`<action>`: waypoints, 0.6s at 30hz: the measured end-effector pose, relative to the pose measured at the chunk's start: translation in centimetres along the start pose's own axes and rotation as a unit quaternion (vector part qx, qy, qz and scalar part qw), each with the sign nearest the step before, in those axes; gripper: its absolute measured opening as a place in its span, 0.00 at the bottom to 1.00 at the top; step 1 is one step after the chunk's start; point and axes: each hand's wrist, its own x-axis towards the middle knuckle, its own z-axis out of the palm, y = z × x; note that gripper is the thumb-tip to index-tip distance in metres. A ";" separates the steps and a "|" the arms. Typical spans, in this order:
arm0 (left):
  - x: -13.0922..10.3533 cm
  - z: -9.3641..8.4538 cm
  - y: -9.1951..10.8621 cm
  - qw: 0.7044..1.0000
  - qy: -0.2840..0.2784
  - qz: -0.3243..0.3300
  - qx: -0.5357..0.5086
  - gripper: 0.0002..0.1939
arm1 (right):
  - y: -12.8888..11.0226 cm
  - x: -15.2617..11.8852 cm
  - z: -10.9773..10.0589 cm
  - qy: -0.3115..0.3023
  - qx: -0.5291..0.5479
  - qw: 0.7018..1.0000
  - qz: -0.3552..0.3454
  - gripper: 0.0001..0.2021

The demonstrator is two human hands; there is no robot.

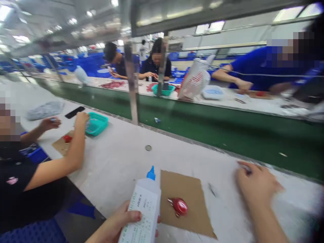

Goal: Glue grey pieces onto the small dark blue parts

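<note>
A long white worktop (121, 148) runs across the view, bordered on its far side by a green belt (182, 125), beyond which other people sit at a second bench. A metal post (132, 94) stands at the near edge of the belt. To the left sits a co-worker in a dark sleeve (32, 175), one hand at the rim of a teal basket (97, 126) and the other raised above the worktop.

In front of the wearer, a square of brown cardboard (179, 185) lies flat. Just to its left the left hand (121, 219) is wrapped around a white bottle (144, 206), thumb across the printed label; the bottle leans slightly, its blue nozzle (151, 173) pointing up. The right hand (258, 185) is well apart from it, over the worktop near the belt, fingers bent and thumb close to the index finger. A dark spot shows between those two, but whether anything is held cannot be told.

The shiny red piece (181, 206), rounded with small metallic projections, lies on the cardboard, touched by neither hand. A slim metallic item (212, 190), blurred, lies just right of the cardboard. A small round disc (148, 147) rests farther back, beyond the nozzle.
</note>
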 end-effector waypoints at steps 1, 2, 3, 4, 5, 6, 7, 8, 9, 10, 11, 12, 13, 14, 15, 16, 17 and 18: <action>-0.4 0.3 0.4 0.999 -0.002 -0.044 0.023 0.27 | 1.1 -0.2 0.3 -0.013 0.004 1.000 -0.004 0.12; -0.7 0.7 0.8 0.995 -0.006 -0.085 0.045 0.28 | 2.0 -0.3 0.6 -0.018 0.009 1.000 -0.005 0.13; -0.9 1.1 1.3 0.990 -0.009 -0.120 0.068 0.30 | 2.6 -0.3 1.0 -0.023 0.016 1.000 -0.005 0.14; -1.0 1.6 1.7 0.984 -0.009 -0.151 0.091 0.31 | 3.0 -0.2 1.3 -0.024 0.022 0.999 0.000 0.16; -1.1 2.0 2.0 0.978 -0.006 -0.175 0.112 0.32 | 3.4 -0.2 1.6 -0.023 0.029 0.999 0.005 0.17; -1.2 2.4 2.2 0.972 0.000 -0.194 0.130 0.34 | 3.6 -0.1 1.9 -0.023 0.038 0.999 0.010 0.17; -1.2 2.8 2.4 0.967 0.007 -0.211 0.143 0.34 | 3.8 -0.1 2.2 -0.021 0.046 0.999 0.014 0.18; -1.2 3.1 2.4 0.962 0.015 -0.226 0.149 0.33 | 3.9 0.0 2.4 -0.020 0.056 0.998 0.017 0.18; -1.1 3.3 2.5 0.958 0.025 -0.242 0.152 0.32 | 4.0 -0.1 2.6 -0.019 0.065 0.998 0.019 0.18; -1.1 3.5 2.5 0.953 0.035 -0.259 0.153 0.31 | 4.1 -0.1 2.7 -0.018 0.073 0.997 0.020 0.17; -1.0 3.7 2.5 0.947 0.049 -0.277 0.153 0.29 | 4.2 -0.1 2.7 -0.017 0.081 0.996 0.020 0.17; -0.9 3.8 2.6 0.941 0.063 -0.294 0.152 0.27 | 4.3 -0.2 2.8 -0.017 0.088 0.996 0.021 0.17; -0.8 4.0 2.7 0.936 0.078 -0.309 0.151 0.26 | 4.4 -0.2 2.8 -0.017 0.093 0.995 0.023 0.16; -0.8 4.2 2.8 0.931 0.092 -0.320 0.150 0.25 | 4.4 -0.2 2.9 -0.017 0.098 0.995 0.025 0.16; -0.7 4.4 3.0 0.927 0.103 -0.328 0.148 0.24 | 4.5 -0.2 2.9 -0.018 0.101 0.994 0.027 0.16; -0.7 4.5 3.2 0.924 0.112 -0.334 0.145 0.24 | 4.5 -0.2 2.9 -0.019 0.103 0.994 0.029 0.16; -0.6 4.7 3.4 0.922 0.119 -0.339 0.142 0.24 | 4.5 -0.2 3.0 -0.021 0.105 0.994 0.032 0.16; -0.6 4.9 3.5 0.920 0.126 -0.343 0.140 0.24 | 4.5 -0.2 3.0 -0.022 0.108 0.993 0.034 0.16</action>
